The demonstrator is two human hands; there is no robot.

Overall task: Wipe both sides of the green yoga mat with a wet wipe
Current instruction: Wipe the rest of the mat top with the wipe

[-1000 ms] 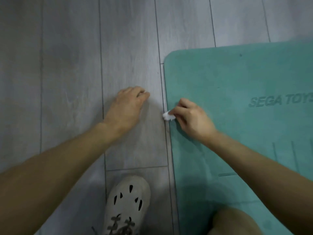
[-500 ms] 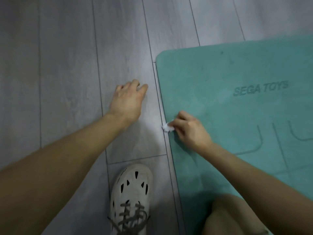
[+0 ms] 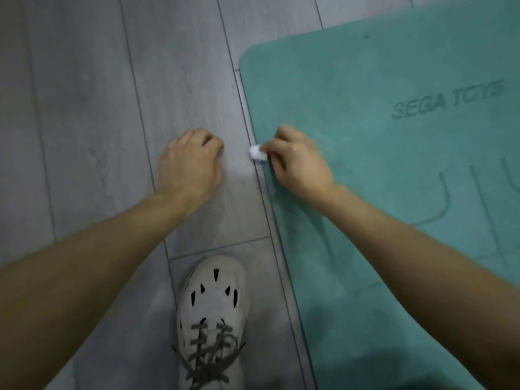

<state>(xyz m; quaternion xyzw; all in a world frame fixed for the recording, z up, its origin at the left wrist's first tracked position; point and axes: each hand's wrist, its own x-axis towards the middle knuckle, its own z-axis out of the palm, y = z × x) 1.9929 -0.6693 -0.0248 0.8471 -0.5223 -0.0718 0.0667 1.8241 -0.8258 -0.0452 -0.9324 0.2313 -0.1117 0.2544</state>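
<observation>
The green yoga mat (image 3: 380,130) lies flat on the floor and fills the right half of the view, with embossed lettering and lines on its upper face. My right hand (image 3: 298,161) rests on the mat at its left edge, fingers pinched on a small crumpled white wet wipe (image 3: 257,153) that touches that edge. My left hand (image 3: 191,164) presses on the floor just left of the mat, fingers curled under, holding nothing.
Grey wood-look floor planks (image 3: 98,108) cover the left side. My pale perforated shoe with dark laces (image 3: 215,313) stands on the floor at the bottom centre, close to the mat's left edge.
My left hand's fingers have curled in from spread flat. My right hand with the wipe stays at the mat's left edge, and the view has shifted slightly.
</observation>
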